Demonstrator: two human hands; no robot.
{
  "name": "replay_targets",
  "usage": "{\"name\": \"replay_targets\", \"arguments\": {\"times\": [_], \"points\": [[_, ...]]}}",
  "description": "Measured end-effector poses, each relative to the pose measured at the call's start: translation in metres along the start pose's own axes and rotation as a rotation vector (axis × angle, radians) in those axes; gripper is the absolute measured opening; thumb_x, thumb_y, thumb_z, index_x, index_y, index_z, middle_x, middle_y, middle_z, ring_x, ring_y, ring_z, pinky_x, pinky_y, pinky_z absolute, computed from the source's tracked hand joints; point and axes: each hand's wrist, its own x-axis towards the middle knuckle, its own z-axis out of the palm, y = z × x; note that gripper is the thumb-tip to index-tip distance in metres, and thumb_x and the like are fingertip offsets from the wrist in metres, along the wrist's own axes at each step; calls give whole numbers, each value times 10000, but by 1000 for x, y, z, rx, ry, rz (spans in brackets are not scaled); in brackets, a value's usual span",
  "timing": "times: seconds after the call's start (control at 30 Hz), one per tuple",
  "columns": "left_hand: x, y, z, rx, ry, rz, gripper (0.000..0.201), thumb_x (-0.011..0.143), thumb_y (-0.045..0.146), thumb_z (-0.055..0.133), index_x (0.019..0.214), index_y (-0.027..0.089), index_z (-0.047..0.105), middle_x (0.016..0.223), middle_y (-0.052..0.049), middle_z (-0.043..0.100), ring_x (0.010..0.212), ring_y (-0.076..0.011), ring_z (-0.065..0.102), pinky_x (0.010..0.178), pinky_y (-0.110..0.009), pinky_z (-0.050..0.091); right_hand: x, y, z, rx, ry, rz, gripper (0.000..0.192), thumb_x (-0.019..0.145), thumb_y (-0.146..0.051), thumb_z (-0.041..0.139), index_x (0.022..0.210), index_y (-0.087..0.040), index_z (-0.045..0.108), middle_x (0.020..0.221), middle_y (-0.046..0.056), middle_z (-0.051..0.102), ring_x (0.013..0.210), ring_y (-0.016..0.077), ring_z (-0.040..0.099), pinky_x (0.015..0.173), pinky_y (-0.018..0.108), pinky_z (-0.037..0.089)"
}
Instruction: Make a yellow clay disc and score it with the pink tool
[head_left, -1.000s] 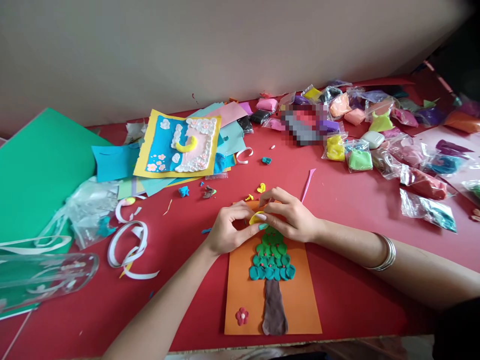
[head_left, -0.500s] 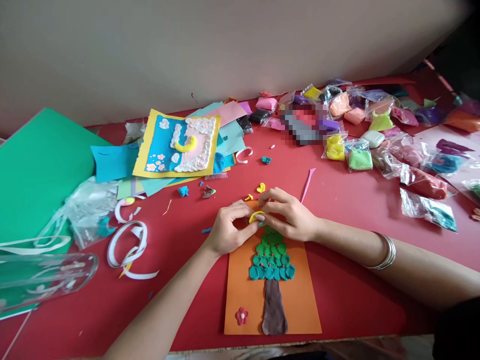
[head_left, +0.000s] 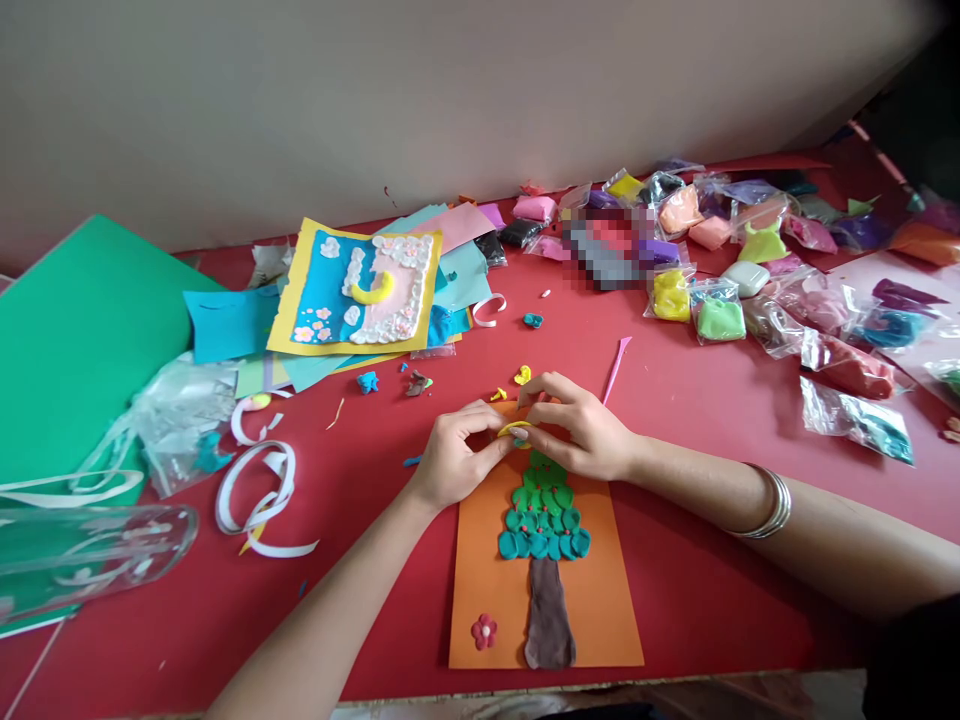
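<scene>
Yellow clay piece (head_left: 514, 429) pinched between both hands' curled fingers (head_left: 501, 447).

A plain beige wall (head_left: 450, 90) fills the upper half of the frame, lit softly and evenly. Below it runs a red table (head_left: 712, 590), its near edge showing along the bottom. The upper right corner falls into shadow.

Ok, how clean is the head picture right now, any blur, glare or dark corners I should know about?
Head view: the hands, the yellow clay strip and the orange card are evenly lit and sharp; one patch among the clay bags is pixelated; the plastic bags show mild glare; the right corners fall dark; the table edge bows from wide-lens distortion.
</scene>
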Motion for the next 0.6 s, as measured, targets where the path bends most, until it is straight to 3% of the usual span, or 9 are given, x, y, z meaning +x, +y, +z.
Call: {"name": "replay_targets", "arguments": {"times": [0.13, 0.43, 0.6], "points": [[0, -1, 0, -19, 17, -65, 175, 758, 293, 684, 873, 168, 723, 817, -55, 709, 731, -164, 637, 660, -250, 510, 0, 0, 1, -8, 43, -4, 193, 914, -229, 494, 781, -159, 614, 907, 91, 567, 821, 159, 537, 746, 315, 501], [1, 0, 0, 61, -28, -6, 215, 813, 332, 636, 681, 167, 677, 662, -34, 673, 660, -154, 612, 629, -246, 485, 0, 1, 1, 6, 33, 39, 199, 853, -355, 597, 855, -156, 605, 943, 95, 548, 856, 179, 564, 758, 339, 514], [1, 0, 2, 108, -10, 20, 145, 812, 248, 606, 701, 173, 660, 672, -28, 669, 656, -155, 612, 641, -256, 487, 0, 1, 2, -30, 82, -6, 102, 887, -240, 547, 858, -170, 615, 945, 89, 536, 844, 160, 550, 747, 319, 519]]}}
